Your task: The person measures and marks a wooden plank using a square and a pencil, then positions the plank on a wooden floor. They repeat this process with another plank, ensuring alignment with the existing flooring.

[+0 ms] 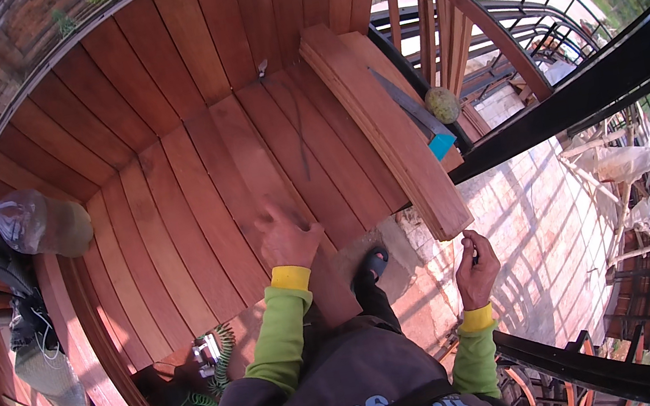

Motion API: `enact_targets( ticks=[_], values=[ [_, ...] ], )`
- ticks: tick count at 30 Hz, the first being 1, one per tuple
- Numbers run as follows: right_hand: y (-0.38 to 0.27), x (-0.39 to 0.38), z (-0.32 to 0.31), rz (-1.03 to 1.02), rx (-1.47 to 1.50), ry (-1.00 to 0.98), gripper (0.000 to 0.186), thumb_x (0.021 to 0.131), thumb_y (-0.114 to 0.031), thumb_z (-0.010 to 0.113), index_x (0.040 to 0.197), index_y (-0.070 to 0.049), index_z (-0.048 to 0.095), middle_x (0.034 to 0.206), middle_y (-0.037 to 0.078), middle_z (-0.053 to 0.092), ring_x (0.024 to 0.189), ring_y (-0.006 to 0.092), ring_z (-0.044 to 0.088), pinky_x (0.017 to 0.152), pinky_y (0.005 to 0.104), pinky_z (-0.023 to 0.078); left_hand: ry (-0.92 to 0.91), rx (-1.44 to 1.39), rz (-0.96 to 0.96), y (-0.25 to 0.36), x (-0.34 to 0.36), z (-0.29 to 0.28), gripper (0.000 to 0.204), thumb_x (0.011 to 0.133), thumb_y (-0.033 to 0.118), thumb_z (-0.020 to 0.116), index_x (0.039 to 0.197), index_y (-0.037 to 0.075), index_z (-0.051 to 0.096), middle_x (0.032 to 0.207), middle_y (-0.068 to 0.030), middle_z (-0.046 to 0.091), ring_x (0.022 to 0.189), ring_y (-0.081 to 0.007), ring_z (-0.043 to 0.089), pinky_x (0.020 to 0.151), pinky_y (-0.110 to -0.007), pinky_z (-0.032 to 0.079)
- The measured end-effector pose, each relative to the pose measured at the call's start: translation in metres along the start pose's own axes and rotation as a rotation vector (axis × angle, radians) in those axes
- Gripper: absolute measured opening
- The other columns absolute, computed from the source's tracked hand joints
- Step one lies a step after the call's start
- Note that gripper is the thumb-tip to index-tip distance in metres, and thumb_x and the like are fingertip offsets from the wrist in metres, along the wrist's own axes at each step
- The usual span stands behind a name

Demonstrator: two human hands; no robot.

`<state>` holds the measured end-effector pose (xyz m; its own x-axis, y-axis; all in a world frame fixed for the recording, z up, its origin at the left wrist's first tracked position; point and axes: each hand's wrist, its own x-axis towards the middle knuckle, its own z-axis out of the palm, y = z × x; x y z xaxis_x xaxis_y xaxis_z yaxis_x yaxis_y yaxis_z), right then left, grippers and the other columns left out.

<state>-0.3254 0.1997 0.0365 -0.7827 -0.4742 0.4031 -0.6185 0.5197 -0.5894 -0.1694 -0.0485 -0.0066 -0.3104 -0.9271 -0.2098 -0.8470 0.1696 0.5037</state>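
Rests left hand (pixel 288 239), loosely spread, near the front edge of the tabletop (pixel 194 216), pinching one small dark object (pixel 475 258) in right hand (pixel 477 276) beside one thick board (pixel 387 137), with one bottle (pixel 45 224) at left edge.

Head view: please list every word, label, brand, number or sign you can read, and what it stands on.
Dark shirt: light-blue lettering, not copied out here.
Wooden slats: no text seen.
Teal-handled tool: any markings too small to read.
Clear plastic jug: no readable label.

I view the bench (pixel 194 216), reddish-brown with seam stripes; before it, a green hose (pixel 223 347); rightward, a black beam (pixel 563 107).
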Motion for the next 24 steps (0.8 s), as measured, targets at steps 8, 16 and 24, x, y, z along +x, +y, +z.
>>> enact_targets(
  ticks=[8, 16, 24],
  values=[
    [0.015, -0.006, -0.006, 0.076, 0.028, 0.033, 0.014, 0.089, 0.001, 0.052, 0.098, 0.003, 0.061, 0.090, 0.016, 0.064, 0.077, 0.0243, 0.063, 0.069, 0.0308, 0.050, -0.024, -0.116, 0.097, 0.028, -0.003, 0.021, 0.086, 0.064, 0.030, 0.072, 0.130, 0.000, 0.027, 0.104, -0.0300, 0.045, 0.082, -0.0462, 0.059, 0.071, -0.048, 0.052],
    [0.028, -0.002, -0.011, 0.106, 0.021, 0.028, 0.015, 0.088, 0.003, 0.051, 0.100, 0.002, 0.060, 0.088, 0.016, 0.063, 0.077, 0.0253, 0.064, 0.068, 0.0318, 0.050, 0.015, -0.099, 0.111, 0.045, 0.021, 0.057, 0.085, 0.060, 0.029, 0.076, 0.125, 0.003, 0.027, 0.100, -0.0317, 0.046, 0.087, -0.0469, 0.056, 0.075, -0.049, 0.050],
    [0.037, 0.000, -0.010, 0.141, 0.042, 0.034, 0.017, 0.087, 0.004, 0.052, 0.101, 0.000, 0.060, 0.086, 0.015, 0.063, 0.076, 0.0245, 0.064, 0.067, 0.0306, 0.051, 0.065, 0.073, 0.082, 0.061, 0.028, 0.048, 0.082, 0.066, 0.035, 0.074, 0.129, 0.008, 0.028, 0.108, -0.0285, 0.048, 0.089, -0.0452, 0.057, 0.074, -0.049, 0.050]
  ],
)
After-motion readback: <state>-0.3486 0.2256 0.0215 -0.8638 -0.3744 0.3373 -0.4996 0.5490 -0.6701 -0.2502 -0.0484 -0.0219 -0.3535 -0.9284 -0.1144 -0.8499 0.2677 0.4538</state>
